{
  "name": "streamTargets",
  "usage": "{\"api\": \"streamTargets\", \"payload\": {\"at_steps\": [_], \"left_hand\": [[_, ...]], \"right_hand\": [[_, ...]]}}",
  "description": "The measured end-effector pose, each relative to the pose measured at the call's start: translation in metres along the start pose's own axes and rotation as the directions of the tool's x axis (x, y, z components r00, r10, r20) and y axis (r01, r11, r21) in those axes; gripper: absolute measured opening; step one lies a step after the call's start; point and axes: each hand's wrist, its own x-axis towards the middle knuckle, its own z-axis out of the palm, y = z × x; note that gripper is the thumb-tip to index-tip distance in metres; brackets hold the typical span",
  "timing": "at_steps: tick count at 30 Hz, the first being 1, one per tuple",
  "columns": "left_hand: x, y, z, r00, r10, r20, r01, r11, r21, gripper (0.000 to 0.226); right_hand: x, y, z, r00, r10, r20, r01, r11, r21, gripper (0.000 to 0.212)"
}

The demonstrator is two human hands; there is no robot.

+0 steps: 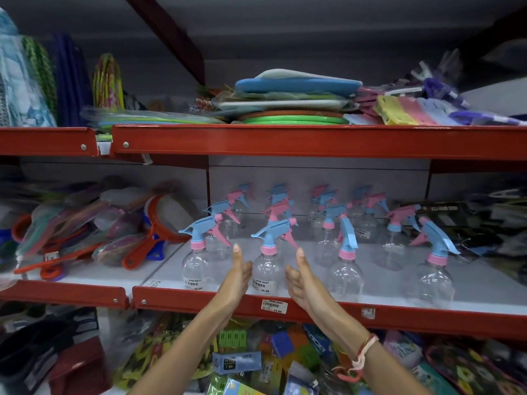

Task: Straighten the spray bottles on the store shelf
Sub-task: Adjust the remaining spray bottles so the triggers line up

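Clear spray bottle point(267, 269) — blue trigger, pink collar, between open hands

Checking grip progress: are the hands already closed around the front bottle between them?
No, the left hand and right hand are open on either side of the front bottle.

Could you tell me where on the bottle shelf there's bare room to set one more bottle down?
Bare patches on the shelf: the front strip between the third bottle and rightmost bottle, and the white board left of the leftmost bottle. The back rows are crowded, and both hands flank the second bottle.
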Motion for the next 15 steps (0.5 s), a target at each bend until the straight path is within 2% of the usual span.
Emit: {"api": "streamTargets", "payload": {"at_steps": [2, 3, 5, 6, 8, 11, 13, 14, 15], "left_hand": [[-0.005, -0.002, 0.007, 0.991, 0.065, -0.114, -0.055, 0.995, 0.082, 0.105], [-0.008, -0.004, 0.012, 0.972, 0.127, -0.198, -0.105, 0.987, 0.120, 0.098], [-0.015, -0.005, 0.024, 0.891, 0.282, -0.356, -0.257, 0.959, 0.118, 0.072], [-0.019, -0.004, 0.030, 0.852, 0.352, -0.388, -0.338, 0.935, 0.106, 0.061], [-0.026, 0.001, 0.044, 0.838, 0.413, -0.357, -0.413, 0.907, 0.081, 0.044], [-0.025, 0.008, 0.070, 0.917, 0.354, -0.185, -0.351, 0.935, 0.050, 0.038], [-0.025, 0.008, 0.089, 0.961, 0.265, -0.084, -0.257, 0.962, 0.088, 0.038], [-0.026, 0.008, 0.100, 0.975, 0.217, -0.049, -0.210, 0.971, 0.117, 0.039], [-0.026, 0.007, 0.108, 0.985, 0.170, -0.024, -0.164, 0.974, 0.157, 0.042]], "right_hand": [[-0.006, 0.001, -0.008, 0.999, -0.031, 0.021, 0.031, 0.999, -0.024, 0.079], [-0.011, 0.001, -0.013, 0.999, -0.049, 0.024, 0.050, 0.998, -0.033, 0.078], [-0.020, 0.002, -0.029, 0.993, -0.117, -0.014, 0.117, 0.993, -0.015, 0.076], [-0.025, 0.003, -0.038, 0.984, -0.171, -0.052, 0.172, 0.985, 0.014, 0.072], [-0.034, 0.005, -0.055, 0.943, -0.273, -0.192, 0.292, 0.953, 0.082, 0.063], [-0.041, 0.014, -0.080, 0.780, -0.383, -0.495, 0.451, 0.892, 0.020, 0.050], [-0.037, 0.022, -0.095, 0.664, -0.398, -0.633, 0.454, 0.887, -0.081, 0.043], [-0.032, 0.025, -0.104, 0.638, -0.391, -0.664, 0.432, 0.895, -0.112, 0.040], [-0.025, 0.027, -0.112, 0.650, -0.371, -0.664, 0.400, 0.909, -0.116, 0.037]]}}
